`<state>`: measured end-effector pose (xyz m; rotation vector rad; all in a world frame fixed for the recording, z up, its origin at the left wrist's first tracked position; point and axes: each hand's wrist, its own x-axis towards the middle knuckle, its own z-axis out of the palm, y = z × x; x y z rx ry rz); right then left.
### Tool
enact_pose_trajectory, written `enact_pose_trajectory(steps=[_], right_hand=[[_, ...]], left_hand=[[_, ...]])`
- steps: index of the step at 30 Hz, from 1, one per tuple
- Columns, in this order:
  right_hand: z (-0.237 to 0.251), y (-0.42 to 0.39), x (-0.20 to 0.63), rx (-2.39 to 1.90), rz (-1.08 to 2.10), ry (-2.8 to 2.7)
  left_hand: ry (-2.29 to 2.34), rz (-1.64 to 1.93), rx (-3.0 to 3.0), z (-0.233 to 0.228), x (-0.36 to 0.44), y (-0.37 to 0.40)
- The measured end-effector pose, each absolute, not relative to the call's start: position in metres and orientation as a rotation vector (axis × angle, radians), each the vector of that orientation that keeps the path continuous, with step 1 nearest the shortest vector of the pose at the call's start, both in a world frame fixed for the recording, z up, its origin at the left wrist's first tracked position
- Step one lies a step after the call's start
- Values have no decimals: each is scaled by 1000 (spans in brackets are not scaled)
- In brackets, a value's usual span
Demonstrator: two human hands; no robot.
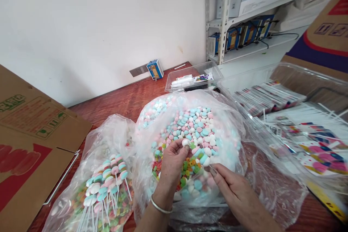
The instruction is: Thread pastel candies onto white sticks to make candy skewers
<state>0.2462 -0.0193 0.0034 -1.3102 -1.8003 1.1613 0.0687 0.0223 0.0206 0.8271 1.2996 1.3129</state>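
"How are the hands set?"

"The left hand (173,158) pinches a white candy (186,143) between thumb and fingers. The right hand (234,185) has thumb and forefinger pressed together at the lower end of a row of candies (201,156). I can't make out a stick inside that row."

"And where's all this happening?"

"Just above the open plastic bag (231,114) on the counter (122,96), over loose pastel candies (198,123) and gummy rings (191,166). Finished-looking candy skewers (107,181) lie on the smaller bag (115,127) to the left."

"Any advice for the fitting?"

"Assuming a stick runs through, I'd grip it close under the lowest piece, so it can't bend. Hold the white candy by its edges, centre it, and press straight along the row."

"What could spoil it?"

"Squeezing, I'd say; the pieces look soft. A slanted push might split one, or bring the point out near the left fingertips."
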Motion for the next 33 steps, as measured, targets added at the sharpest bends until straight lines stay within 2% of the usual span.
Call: enact_pose_trajectory(steps=[7, 19, 33], right_hand=[[8, -25, 247, -1308, 1280, -1836], [8, -23, 249, -1282, 1566, -1569], [-2, -26, 244, -1282, 1738, -1337]], left_hand=[[1303, 1359, 823, 20, 63, 23], [1299, 1345, 850, 21, 64, 20], [1419, 1296, 1060, 17, 69, 18]])
